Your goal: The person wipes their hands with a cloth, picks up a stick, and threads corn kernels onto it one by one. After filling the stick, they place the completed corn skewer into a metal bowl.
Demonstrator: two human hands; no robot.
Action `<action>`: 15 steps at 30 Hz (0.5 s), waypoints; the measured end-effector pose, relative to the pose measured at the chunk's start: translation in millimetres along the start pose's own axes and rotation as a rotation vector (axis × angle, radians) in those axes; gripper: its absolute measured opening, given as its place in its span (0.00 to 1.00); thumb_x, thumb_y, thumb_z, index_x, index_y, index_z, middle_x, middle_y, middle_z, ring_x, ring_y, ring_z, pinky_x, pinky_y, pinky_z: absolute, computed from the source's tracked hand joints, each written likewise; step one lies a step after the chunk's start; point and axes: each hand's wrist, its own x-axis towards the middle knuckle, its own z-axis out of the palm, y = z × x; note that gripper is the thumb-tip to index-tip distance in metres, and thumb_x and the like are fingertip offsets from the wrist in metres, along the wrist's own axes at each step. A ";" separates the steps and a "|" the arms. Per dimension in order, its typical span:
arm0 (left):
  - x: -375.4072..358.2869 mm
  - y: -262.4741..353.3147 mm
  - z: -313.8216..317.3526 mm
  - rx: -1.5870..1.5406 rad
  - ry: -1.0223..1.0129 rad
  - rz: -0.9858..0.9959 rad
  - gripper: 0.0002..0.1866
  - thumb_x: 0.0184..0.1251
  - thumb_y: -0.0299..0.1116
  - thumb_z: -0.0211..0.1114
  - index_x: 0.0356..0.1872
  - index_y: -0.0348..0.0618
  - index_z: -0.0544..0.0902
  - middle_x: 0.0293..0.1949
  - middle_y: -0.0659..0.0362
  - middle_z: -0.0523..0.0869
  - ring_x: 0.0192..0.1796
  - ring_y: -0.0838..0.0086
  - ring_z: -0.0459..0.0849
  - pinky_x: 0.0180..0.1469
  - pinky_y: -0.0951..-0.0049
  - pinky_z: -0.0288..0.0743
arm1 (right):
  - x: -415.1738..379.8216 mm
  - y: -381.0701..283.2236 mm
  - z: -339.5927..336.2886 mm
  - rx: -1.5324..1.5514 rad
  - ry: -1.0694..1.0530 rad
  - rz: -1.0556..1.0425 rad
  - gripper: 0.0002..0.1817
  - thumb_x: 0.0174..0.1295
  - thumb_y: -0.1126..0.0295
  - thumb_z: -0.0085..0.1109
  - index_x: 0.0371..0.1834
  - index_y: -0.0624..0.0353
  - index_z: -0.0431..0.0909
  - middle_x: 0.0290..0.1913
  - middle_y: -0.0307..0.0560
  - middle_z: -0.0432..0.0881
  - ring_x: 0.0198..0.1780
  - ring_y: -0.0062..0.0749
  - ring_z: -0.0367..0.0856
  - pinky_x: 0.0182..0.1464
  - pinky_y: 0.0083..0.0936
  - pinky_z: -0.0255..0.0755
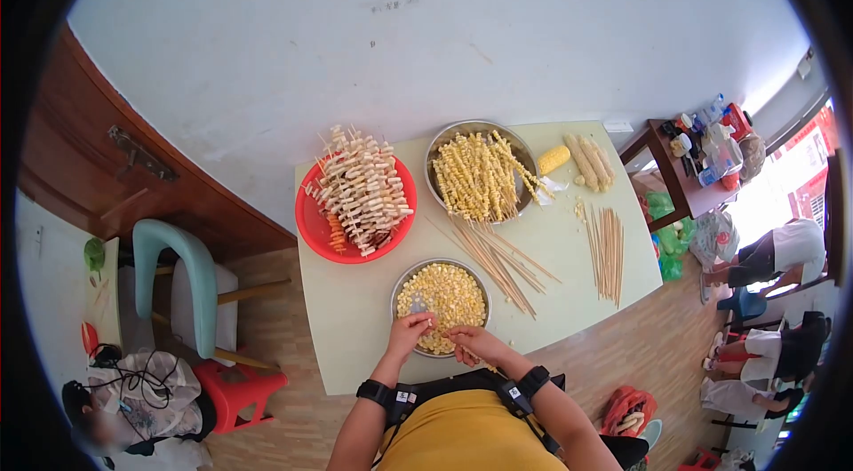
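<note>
- Lower centre of frame: left hand (410, 330) and right hand (476, 344) meet over the near rim of a metal bowl of corn pieces (442, 294), on a pale green table (355, 329).
- Left hand: fingers curled together at the bowl's near-left edge, tips on the corn pieces; too small to tell what exactly they pinch.
- Right hand: fingers bunched, tips pointing toward the left hand, just above the bowl's near rim; contents of the pinch not resolvable.
- Both wrists carry black straps.
- Right of the bowl: loose bare bamboo skewers (498, 259) fanned on the table; a second neat skewer bundle (608, 251) further right.
- Upper centre: second metal bowl with finished corn skewers (480, 174).
- Upper left of that, just beside it: red plate (311, 227) stacked with skewers of pale pieces (362, 188).
- Upper right of the table: one yellow corn cob (554, 159), stripped cobs (591, 162) next to it.
- Left of frame: teal chair (188, 271), red stool (240, 387).
- Right edge: other people seated, well apart from the table.
</note>
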 end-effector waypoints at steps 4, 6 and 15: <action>-1.9 0.8 0.6 0.004 0.004 0.002 0.11 0.59 0.24 0.53 0.43 0.35 0.77 0.37 0.57 0.81 0.38 0.77 0.80 0.40 0.82 0.73 | -1.7 -1.0 0.4 -0.001 -0.017 -0.004 0.16 0.62 0.66 0.40 0.52 0.58 0.65 0.18 0.42 0.72 0.12 0.20 0.66 0.13 0.14 0.56; -2.1 2.0 1.0 0.024 0.015 -0.016 0.11 0.59 0.24 0.54 0.43 0.36 0.78 0.37 0.57 0.81 0.38 0.78 0.79 0.40 0.82 0.73 | -1.1 -1.0 0.0 -0.004 -0.024 -0.008 0.16 0.62 0.66 0.40 0.52 0.58 0.65 0.18 0.42 0.72 0.12 0.20 0.66 0.13 0.14 0.56; 0.5 -0.1 0.7 -0.032 0.024 0.015 0.11 0.58 0.24 0.56 0.41 0.34 0.78 0.37 0.57 0.81 0.38 0.77 0.80 0.41 0.82 0.73 | -5.2 -8.9 2.0 -0.008 -0.038 -0.005 0.16 0.62 0.67 0.39 0.52 0.58 0.65 0.18 0.42 0.72 0.12 0.20 0.65 0.13 0.14 0.56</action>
